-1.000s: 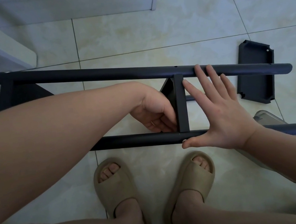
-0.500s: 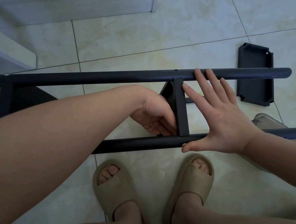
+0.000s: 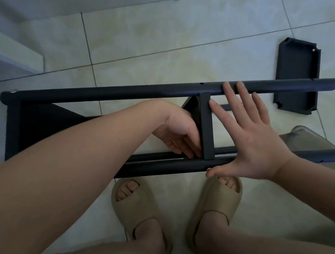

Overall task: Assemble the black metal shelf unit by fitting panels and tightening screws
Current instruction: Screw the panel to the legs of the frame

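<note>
**Middle panel (image 3: 205,125) set between the two poles of the black shelf frame, which lies on the tile floor with both grips at it.**

Far left of that panel, the end panel (image 3: 15,129) already joins the poles. Just left of it, the left grip (image 3: 176,135) reaches down to its near corner, fingers curled against the joint with the near pole (image 3: 158,169). I cannot tell whether they pinch a screw. Just right of it, the right grip (image 3: 249,135) is spread flat and holds nothing, fingertips on the far pole (image 3: 113,93) and thumb on the near pole. Well right of it, a loose panel (image 3: 300,81) lies untouched. My judgement of the risk: if the flat hand eases, the poles could spread or roll on the smooth tile. That would pull the middle panel off its screw hole, and a screw could drop.
</note>
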### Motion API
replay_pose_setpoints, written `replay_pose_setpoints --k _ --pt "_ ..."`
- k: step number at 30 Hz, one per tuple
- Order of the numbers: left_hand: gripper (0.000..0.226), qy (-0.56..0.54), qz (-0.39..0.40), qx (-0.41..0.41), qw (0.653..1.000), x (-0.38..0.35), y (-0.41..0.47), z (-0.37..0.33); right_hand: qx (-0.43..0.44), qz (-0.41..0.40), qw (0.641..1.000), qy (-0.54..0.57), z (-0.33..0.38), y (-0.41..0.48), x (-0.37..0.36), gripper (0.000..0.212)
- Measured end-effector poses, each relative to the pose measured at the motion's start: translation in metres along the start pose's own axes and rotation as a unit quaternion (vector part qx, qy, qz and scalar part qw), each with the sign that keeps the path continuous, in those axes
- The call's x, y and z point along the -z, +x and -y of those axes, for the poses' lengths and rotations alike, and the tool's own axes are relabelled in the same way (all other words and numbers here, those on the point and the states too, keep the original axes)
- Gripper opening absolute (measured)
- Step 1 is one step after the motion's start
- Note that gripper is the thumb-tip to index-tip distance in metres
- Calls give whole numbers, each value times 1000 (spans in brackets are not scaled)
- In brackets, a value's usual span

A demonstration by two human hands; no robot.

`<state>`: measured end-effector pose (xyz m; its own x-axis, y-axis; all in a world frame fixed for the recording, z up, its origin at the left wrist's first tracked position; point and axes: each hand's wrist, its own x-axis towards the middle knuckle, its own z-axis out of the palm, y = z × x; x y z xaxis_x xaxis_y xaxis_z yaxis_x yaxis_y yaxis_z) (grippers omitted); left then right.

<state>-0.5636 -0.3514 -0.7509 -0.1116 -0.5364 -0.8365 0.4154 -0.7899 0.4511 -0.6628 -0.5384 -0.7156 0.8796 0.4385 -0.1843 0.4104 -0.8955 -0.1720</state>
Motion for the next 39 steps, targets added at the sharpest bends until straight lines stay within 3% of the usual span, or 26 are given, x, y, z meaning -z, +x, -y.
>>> replay_pose_setpoints --k 5,15,25,35,39 --pt "7 30 -9 13 999 0 3 -1 -1 2 1000 5 0 0 1 131" --pt "17 0 9 8 1000 0 -1 -1 -3 -1 1000 7 0 0 0 132" --pt "11 4 -3 19 1000 -3 3 -4 -2 -3 1000 6 1 0 0 131" --pt "27 -43 8 -3 999 -3 2 -1 -1 0 1000 8 2 0 2 131" --pt "21 -19 14 6 1000 1 -2 0 -2 2 1000 8 2 0 2 131"
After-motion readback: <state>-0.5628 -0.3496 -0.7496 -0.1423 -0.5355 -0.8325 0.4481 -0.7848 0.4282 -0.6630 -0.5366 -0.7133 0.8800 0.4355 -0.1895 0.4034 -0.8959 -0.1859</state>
